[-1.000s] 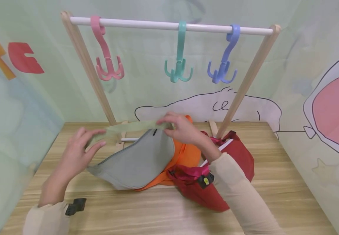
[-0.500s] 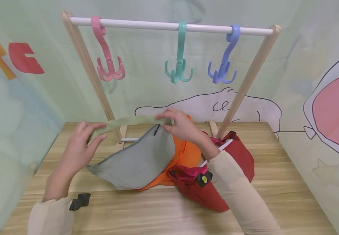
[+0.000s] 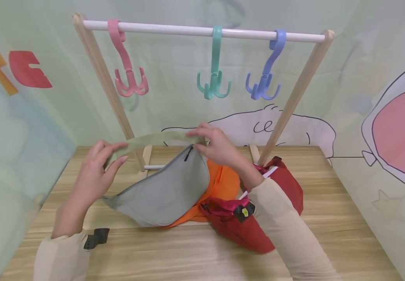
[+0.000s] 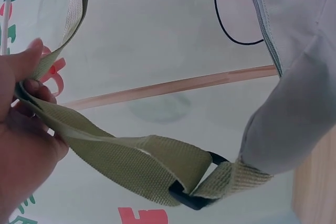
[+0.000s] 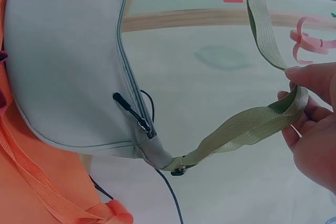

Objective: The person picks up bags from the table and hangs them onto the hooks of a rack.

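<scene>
A grey zippered sling bag (image 3: 164,191) leans on the table with its right end raised. Its light green webbing strap (image 3: 153,138) stretches between both hands above the bag. My left hand (image 3: 95,168) pinches the strap at the left; in the left wrist view the strap (image 4: 121,166) runs down to a black buckle (image 4: 194,198) at the bag's corner. With thumb and fingers my right hand (image 3: 218,146) pinches the strap near the bag's upper end. A black zipper pull (image 5: 128,108) hangs by that corner in the right wrist view.
Behind the grey bag lies an orange bag (image 3: 223,181), and a red bag (image 3: 286,187) is at the right. A wooden rack with a white rod (image 3: 174,30) stands behind, carrying a pink hook (image 3: 130,80), a green hook (image 3: 214,80) and a blue hook (image 3: 265,78).
Both hands have risen a little with the strap, my left also shifting slightly right. The strap now arches higher, and the grey bag's upper end has come up slightly.
</scene>
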Demonstrator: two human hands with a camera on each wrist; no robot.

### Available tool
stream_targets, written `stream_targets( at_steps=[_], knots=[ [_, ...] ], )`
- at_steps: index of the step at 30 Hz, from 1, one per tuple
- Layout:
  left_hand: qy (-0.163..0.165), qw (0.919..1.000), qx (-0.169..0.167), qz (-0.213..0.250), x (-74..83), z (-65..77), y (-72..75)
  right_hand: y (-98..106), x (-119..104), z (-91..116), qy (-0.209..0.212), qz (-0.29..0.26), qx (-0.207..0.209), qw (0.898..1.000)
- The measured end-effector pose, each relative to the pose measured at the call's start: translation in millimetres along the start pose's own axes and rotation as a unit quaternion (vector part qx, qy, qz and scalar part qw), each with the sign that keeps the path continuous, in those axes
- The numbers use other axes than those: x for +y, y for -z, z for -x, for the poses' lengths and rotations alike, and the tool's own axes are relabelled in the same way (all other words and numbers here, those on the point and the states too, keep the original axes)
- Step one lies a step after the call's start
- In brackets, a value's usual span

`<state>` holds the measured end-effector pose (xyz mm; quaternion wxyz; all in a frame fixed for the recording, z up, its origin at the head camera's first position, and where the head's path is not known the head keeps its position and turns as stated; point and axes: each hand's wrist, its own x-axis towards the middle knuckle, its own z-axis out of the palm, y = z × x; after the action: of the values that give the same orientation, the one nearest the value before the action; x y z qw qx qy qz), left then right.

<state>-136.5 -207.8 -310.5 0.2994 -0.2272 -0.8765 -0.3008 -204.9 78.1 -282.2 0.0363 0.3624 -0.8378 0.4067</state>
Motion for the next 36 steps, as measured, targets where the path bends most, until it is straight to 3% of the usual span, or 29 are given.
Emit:
stream_targets(
  at_steps=[12, 20, 36],
  knots=[
    [0.013, 0.9998, 0.016, -0.003, 5.0, -5.8, 1.5, -1, -3, -6, 0.015, -0.010, 0.020, 1.000],
    [-0.015, 0.9988, 0.045, -0.012, 5.0, -10.7, -0.1, -1, -9, -12, 0.012, -0.009, 0.026, 1.000],
    [0.020, 0.9982, 0.056, -0.009, 11.0, -21.3, 1.6, 3, -18, -21, 0.021, -0.001, 0.036, 0.999]
  ],
)
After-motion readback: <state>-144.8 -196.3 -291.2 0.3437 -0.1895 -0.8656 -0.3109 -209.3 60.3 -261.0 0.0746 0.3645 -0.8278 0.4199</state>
